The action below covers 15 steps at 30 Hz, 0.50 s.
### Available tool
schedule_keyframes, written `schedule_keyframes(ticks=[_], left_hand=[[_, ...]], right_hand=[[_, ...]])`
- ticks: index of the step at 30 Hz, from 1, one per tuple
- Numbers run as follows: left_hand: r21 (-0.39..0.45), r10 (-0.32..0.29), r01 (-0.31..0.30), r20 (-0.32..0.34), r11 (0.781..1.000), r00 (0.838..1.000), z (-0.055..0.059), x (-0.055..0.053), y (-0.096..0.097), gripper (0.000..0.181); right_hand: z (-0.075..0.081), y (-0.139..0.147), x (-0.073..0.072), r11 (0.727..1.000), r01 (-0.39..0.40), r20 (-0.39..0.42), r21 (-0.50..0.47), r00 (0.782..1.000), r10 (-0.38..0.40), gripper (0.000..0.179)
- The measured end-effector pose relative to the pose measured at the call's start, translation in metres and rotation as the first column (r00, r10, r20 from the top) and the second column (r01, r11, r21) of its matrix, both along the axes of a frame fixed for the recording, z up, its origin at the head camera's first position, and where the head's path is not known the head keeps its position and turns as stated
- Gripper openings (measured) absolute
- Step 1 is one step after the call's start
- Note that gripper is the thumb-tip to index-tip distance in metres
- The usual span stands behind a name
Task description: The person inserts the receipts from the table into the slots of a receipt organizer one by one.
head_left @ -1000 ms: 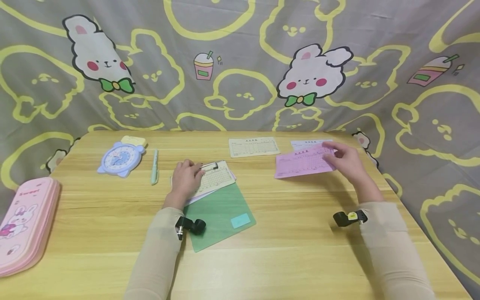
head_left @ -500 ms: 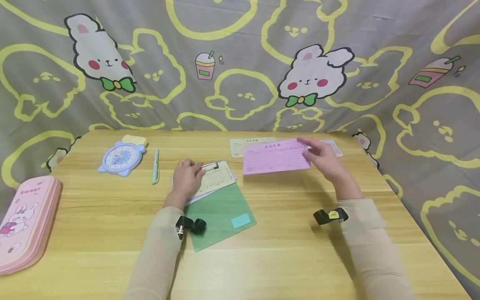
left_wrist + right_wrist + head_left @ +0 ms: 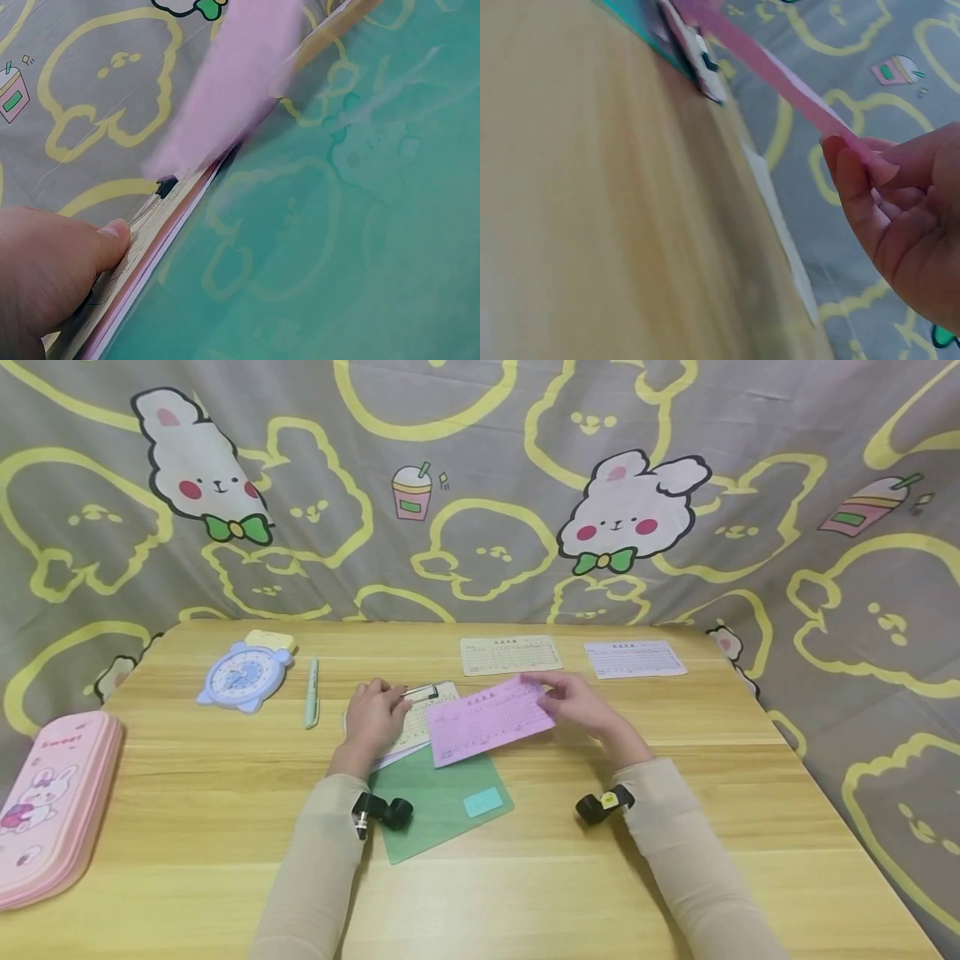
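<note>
A green translucent clipboard (image 3: 442, 835) lies at an angle on the table, with a cream printed form (image 3: 408, 725) on top of other sheets under its wire clip (image 3: 429, 692). My left hand (image 3: 371, 718) grips the clip end, its thumb (image 3: 114, 234) on the clip in the left wrist view. Between thumb and fingers, my right hand (image 3: 581, 706) pinches a pink printed form (image 3: 487, 722) by its right end. The pink form is tilted, and its left part overlaps the cream form and the clipboard in the head view.
Two more forms lie at the back, a pale green one (image 3: 512, 656) and a pale lilac one (image 3: 634, 659). To the left are a mint pen (image 3: 311, 693), a blue toy clock (image 3: 243, 678), a yellow block (image 3: 270, 642) and a pink pencil case (image 3: 56, 810). A patterned curtain (image 3: 480, 468) stands behind.
My right hand has carried the pink form leftward from the back right to over the clipboard, uncovering the lilac form. My left hand stays at the clip.
</note>
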<state>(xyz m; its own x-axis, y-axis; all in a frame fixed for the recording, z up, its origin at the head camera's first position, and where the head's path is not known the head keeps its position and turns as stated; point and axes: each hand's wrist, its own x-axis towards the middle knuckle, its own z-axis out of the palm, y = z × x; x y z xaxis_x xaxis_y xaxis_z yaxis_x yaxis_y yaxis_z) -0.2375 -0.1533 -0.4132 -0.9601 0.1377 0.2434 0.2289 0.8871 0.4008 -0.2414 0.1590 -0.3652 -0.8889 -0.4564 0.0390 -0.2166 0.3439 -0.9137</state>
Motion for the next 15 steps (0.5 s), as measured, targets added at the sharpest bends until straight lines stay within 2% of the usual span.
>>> schedule_keyframes(ticks=[5, 12, 15], left_hand=[[-0.001, 0.001, -0.001, -0.016, 1.0, 1.0, -0.001, -0.001, 0.0, 0.036], [0.001, 0.014, -0.014, -0.015, 1.0, 1.0, 0.0, -0.002, 0.0, 0.037], [0.006, 0.021, -0.021, -0.001, 1.0, 1.0, 0.001, -0.002, 0.0, 0.037]], right_hand=[[-0.01, -0.019, -0.002, 0.994, -0.005, -0.006, 0.108, 1.0, 0.006, 0.041], [-0.021, -0.044, -0.006, 0.994, -0.031, -0.016, 0.109, 0.999, 0.033, 0.04], [-0.023, -0.052, -0.007, 0.993, -0.016, -0.021, 0.114, 1.0, 0.018, 0.04]])
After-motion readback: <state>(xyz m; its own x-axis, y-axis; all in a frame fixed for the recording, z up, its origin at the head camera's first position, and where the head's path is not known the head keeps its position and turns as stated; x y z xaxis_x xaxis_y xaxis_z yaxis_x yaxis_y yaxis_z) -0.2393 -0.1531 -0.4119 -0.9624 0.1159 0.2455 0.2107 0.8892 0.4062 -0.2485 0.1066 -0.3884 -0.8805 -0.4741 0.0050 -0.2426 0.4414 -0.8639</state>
